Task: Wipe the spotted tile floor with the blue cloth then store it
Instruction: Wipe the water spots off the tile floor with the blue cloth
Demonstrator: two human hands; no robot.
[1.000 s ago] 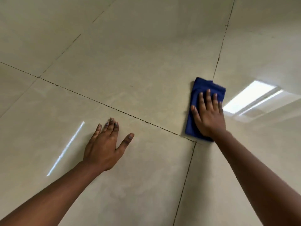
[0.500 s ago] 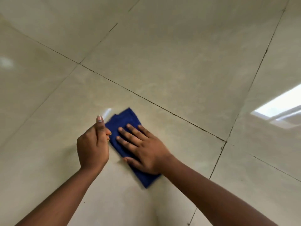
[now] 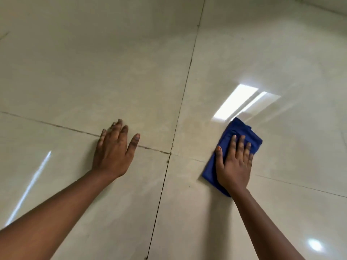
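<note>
**Wiping w/ right hand, left bracing**

Right hand (image 3: 233,166) is lying flat on the blue cloth (image 3: 236,136), fingers straight & pressing it onto the tile floor (image 3: 112,72); nothing is being gripped. The cloth is folded into a pad, sticking out ahead of the fingertips and to the thumb side, its near corner showing by the wrist. Left hand (image 3: 112,152) is resting palm-down on bare tile, fingers spread, holding nothing, well apart from the right; it's probably taking body weight. A grout line (image 3: 180,113) is running away btwn the two hands, and a cross joint is passing under the left fingers. Just beyond the cloth a bright light reflection (image 3: 236,102) is glaring on the tile.

Doing this step well, imo: keep the palm centred on the pad so it isn't bunching or sliding out, press evenly, overlap strokes, and work across the joints where grime looks darkest. No spots are clearly showing at this res. Storing isn't started yet.
</note>
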